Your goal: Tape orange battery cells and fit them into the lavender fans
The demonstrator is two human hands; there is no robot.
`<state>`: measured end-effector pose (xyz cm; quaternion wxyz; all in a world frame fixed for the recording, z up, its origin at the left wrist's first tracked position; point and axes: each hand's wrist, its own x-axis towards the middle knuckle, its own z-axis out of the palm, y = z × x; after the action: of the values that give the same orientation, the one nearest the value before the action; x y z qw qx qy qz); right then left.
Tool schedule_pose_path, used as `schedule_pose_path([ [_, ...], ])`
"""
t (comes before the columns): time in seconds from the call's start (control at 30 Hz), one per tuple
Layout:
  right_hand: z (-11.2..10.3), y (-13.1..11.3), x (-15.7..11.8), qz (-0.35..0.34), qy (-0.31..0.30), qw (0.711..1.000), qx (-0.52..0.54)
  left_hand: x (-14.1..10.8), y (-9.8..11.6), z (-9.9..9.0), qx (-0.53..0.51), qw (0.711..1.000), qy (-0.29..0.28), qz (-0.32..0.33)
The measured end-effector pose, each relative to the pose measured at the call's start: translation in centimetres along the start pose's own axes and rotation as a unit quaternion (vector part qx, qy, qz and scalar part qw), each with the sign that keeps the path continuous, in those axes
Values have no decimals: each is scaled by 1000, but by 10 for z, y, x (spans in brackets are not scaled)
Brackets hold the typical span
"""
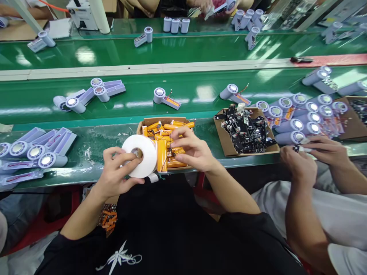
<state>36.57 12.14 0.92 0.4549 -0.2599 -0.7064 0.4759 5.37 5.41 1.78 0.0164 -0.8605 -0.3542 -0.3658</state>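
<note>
My left hand grips a roll of white tape, with fingers at its core and the thumb under its lower edge. Right of the roll, an orange battery stands upright against it, over the near side of a cardboard box full of orange batteries with dark wires. My right hand is above the box's right part, fingers curved and apart beside the battery; I see nothing held in it. A short loose piece of white tape hangs below the roll.
A box of black circuit boards lies to the right, near a co-worker's hands. Purple housings lie in groups at the left and right. More sit on the green conveyor. Beyond it are other people's hands.
</note>
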Motion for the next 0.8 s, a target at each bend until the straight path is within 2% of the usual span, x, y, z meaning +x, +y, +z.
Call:
schedule_pose_path([
  [0.07,9,-7,-5,87,10,992,88,1,1,-1,56,998,15,12],
  [0.13,19,-14,-6,158,-17,976,147,7,2,-3,107,993,13,45],
  [0.23,23,-28,3,176,-52,971,154,18,1,-10,162,980,-4,113],
  [0.33,11,-39,17,170,-80,975,118,25,-4,-15,170,972,-43,154],
  [0.4,2,-43,24,181,-85,973,116,24,-6,-14,134,981,-73,123],
  [0.47,0,-41,27,185,-54,970,145,23,-3,-6,90,991,-81,50],
  [0.57,11,-34,26,170,23,965,199,23,7,15,98,993,-43,-45],
  [0.7,28,-24,23,155,111,959,209,29,15,42,152,984,42,-85],
  [0.8,27,-22,22,151,157,956,195,29,10,51,133,985,42,-98],
])
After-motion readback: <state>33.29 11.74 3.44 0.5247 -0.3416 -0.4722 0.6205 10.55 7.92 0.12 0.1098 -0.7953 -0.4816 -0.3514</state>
